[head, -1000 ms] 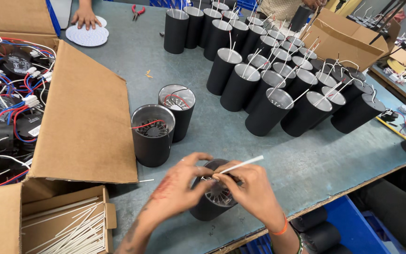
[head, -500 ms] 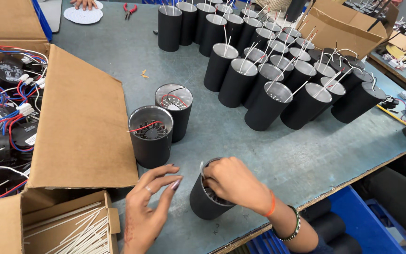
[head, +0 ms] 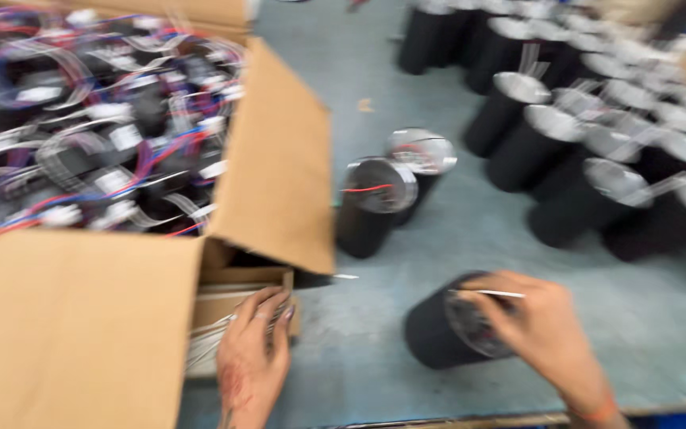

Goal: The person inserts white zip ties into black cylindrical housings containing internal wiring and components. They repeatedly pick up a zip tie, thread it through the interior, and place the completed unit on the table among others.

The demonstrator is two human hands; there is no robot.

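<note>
Since half a second earlier the view had swung left and blurred, and the left hand (head: 254,357) had left the tabletop (head: 660,334) beside the black cylinder (head: 446,330) and gone to the small cardboard box (head: 232,306) of thin white sticks, fingers spread loosely over the sticks (head: 210,335) (whether any were pinched, the blur did not show). The right hand (head: 545,334) lay on the cylinder's open upper end, fingers closed about its rim, with one white stick (head: 495,294) lying across the opening by the fingertips. The cylinder stood near the tabletop's front edge, tilted, its long axis leaning and its mouth pointing up and toward the right hand. Bare blue-grey surface lay open to its right and between it and the two upright black cylinders (head: 387,202) behind. Left of these, the large carton's flap (head: 279,159) overhung the tabletop, and a crowd of more black cylinders (head: 597,135) filled the far right.
</note>
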